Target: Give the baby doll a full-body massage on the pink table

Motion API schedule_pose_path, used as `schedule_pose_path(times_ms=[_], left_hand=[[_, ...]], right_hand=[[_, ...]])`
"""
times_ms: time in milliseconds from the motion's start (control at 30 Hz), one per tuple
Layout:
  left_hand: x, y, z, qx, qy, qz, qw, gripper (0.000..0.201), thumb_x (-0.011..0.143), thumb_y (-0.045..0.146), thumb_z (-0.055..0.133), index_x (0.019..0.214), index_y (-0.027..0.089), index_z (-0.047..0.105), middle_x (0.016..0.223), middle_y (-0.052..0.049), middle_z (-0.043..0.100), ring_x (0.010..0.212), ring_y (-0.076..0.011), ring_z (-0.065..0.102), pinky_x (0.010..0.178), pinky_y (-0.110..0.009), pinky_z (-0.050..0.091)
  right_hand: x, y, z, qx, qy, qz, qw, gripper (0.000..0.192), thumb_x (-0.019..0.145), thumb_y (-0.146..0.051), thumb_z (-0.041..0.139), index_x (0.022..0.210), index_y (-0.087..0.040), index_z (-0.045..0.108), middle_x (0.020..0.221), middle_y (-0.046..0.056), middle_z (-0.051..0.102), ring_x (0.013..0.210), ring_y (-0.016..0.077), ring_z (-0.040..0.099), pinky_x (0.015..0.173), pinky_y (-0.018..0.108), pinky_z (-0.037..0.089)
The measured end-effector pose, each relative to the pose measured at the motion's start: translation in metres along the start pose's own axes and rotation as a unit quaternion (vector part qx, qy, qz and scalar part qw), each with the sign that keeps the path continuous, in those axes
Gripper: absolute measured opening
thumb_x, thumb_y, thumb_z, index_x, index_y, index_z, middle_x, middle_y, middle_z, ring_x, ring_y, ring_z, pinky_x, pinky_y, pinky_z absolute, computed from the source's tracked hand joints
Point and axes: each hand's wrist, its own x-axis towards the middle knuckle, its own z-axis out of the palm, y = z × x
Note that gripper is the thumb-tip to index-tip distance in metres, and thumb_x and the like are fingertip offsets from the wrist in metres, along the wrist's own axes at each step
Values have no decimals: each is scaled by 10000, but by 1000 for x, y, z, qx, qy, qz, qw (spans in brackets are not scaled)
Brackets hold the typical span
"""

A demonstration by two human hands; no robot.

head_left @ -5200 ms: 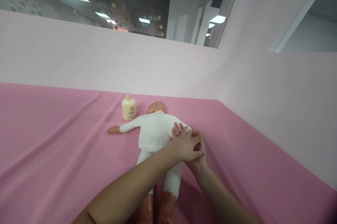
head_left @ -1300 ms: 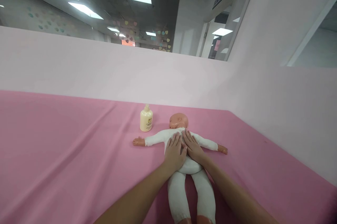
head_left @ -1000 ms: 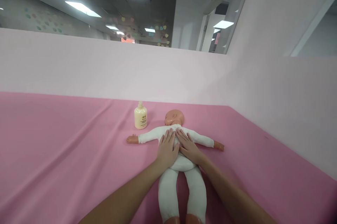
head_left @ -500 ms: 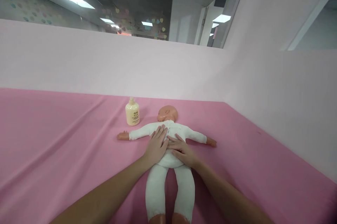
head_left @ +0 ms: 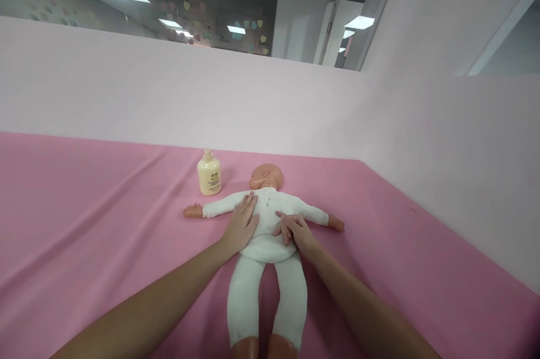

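Observation:
A baby doll (head_left: 266,223) in a white bodysuit lies face down on the pink sheet (head_left: 84,224), head turned to the left, arms spread wide, legs toward me. My left hand (head_left: 243,224) lies flat on the left side of its back, fingers together and pointing toward the head. My right hand (head_left: 292,229) rests on the right side of the back with the fingers curled and pressing into the cloth. Neither hand grips anything. A cream lotion bottle (head_left: 208,173) stands upright just left of the doll's head.
A pale pink partition (head_left: 169,94) runs along the far edge of the sheet and turns along the right side (head_left: 455,145). Above it show ceiling lights and a doorway. Folds cross the sheet on the left.
Earlier both hands were clasped by the doll's right arm. Since a second ago they have slid apart on the back, the left outward to the left, the right down with fingers curling.

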Motion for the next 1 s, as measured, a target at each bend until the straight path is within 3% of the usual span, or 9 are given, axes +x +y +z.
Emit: schedule_pose_path(times_ms=[133, 333, 433, 533, 633, 733, 867, 1000], left_hand=[[0, -5, 2, -15, 3, 3, 1000, 558, 1001, 347, 317, 1545, 223, 306, 1632, -77, 276, 1520, -251, 214, 1224, -512, 237], [0, -8, 2, -41, -3, 5, 999, 556, 998, 347, 315, 1542, 233, 313, 1639, -52, 263, 1526, -239, 196, 1235, -495, 215], [0, -7, 1, -41, -6, 2, 999, 561, 1002, 370, 306, 1540, 214, 317, 1636, -63, 276, 1528, -237, 190, 1236, -480, 218], [0, -5, 0, -32, -9, 4, 999, 563, 1004, 382, 308, 1537, 203, 323, 1631, -74, 287, 1528, -240, 191, 1235, -482, 219], [0, -3, -2, -20, -17, 8, 1000, 557, 1004, 372, 307, 1533, 198, 338, 1638, -68, 263, 1532, -244, 168, 1238, -489, 196], [-2, 1, -5, -2, -35, 24, 999, 541, 1000, 347, 320, 1522, 215, 370, 1639, -49, 254, 1537, -252, 139, 1238, -506, 178], [-3, 5, -11, 8, -71, 65, 995, 521, 995, 331, 330, 1502, 246, 413, 1615, -30, 319, 1535, -257, 150, 1233, -547, 157], [-3, 5, -13, -8, -88, 101, 991, 522, 990, 325, 345, 1498, 233, 425, 1579, -42, 392, 1518, -255, 224, 1237, -545, 154]], right_hand=[[3, 5, -1, 1, 25, 12, 1000, 597, 898, -608, 493, 415, -260, 445, 336, -70, 368, 488, 142, 545, 1134, 440, 367], [3, 13, -1, -33, 76, 5, 997, 480, 914, -543, 492, 550, -233, 532, 451, -46, 428, 577, 158, 535, 863, 365, 492], [2, 14, -3, -98, 99, -22, 990, 356, 916, -488, 499, 705, -221, 604, 665, -3, 588, 725, 178, 577, 836, 346, 494], [1, 16, -5, -166, 84, -68, 980, 259, 916, -431, 516, 946, -228, 676, 1095, 60, 673, 1086, 224, 592, 1041, 392, 432], [0, 21, -8, -208, 61, -61, 974, 412, 941, -423, 488, 1308, -268, 593, 1498, 61, 475, 1419, 237, 382, 1217, 431, 248], [1, 29, -10, -223, 46, -15, 974, 594, 966, -455, 443, 1527, -283, 353, 1659, 19, 207, 1544, 220, 120, 1265, 450, 105], [2, 35, -11, -230, 26, 7, 973, 670, 985, -513, 398, 1584, -310, 175, 1680, -18, 64, 1556, 222, -8, 1263, 494, 35], [2, 33, -11, -265, 11, -5, 964, 671, 985, -575, 362, 1578, -302, 205, 1678, -8, 54, 1554, 253, -16, 1253, 524, 34]])
